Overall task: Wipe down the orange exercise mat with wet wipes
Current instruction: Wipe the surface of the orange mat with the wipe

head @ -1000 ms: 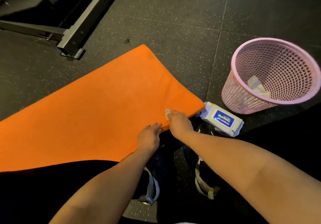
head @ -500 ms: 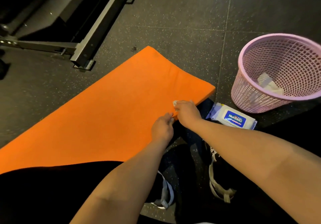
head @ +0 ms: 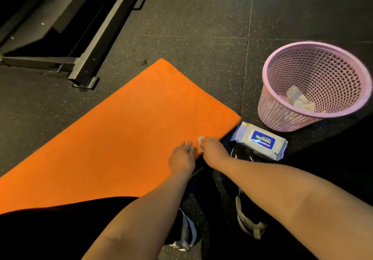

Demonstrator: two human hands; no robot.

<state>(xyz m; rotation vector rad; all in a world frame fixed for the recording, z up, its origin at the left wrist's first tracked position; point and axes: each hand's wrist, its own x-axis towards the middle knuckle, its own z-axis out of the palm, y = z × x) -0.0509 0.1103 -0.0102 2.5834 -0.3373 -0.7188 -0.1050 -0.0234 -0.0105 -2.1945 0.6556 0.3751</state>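
The orange exercise mat (head: pixel 131 128) lies flat on the dark speckled floor (head: pixel 201 17), running on a slant from the lower left up to a corner at mid-frame. At its near edge, close to the right-hand corner, the right hand (head: pixel 212 149) presses down with its fingers curled round a small white wet wipe (head: pixel 200 143), and a bit of the wipe shows past the knuckles on the orange surface. The left hand (head: pixel 181 156) rests just beside it on the same edge, fingers fairly straight and holding nothing, its fingertips almost touching the wipe.

Just off the mat's corner, on the floor, lies a white pack of wet wipes (head: pixel 260 140). Its blue label carries white lettering that reads roughly "HuiBeili", with a pink line beneath that is too small to read.

Beyond the pack stands a pink mesh basket (head: pixel 278 114), tilted slightly in the wide-angle view, with a crumpled white wipe (head: pixel 299 100) at its bottom.

Near the person, a black trouser leg (head: pixel 60 229) covers the mat's lower edge, and two dark shoes with pale straps (head: pixel 249 225) rest on the floor. A black metal equipment frame (head: pixel 90 43) sits at the upper left, well apart from the mat.
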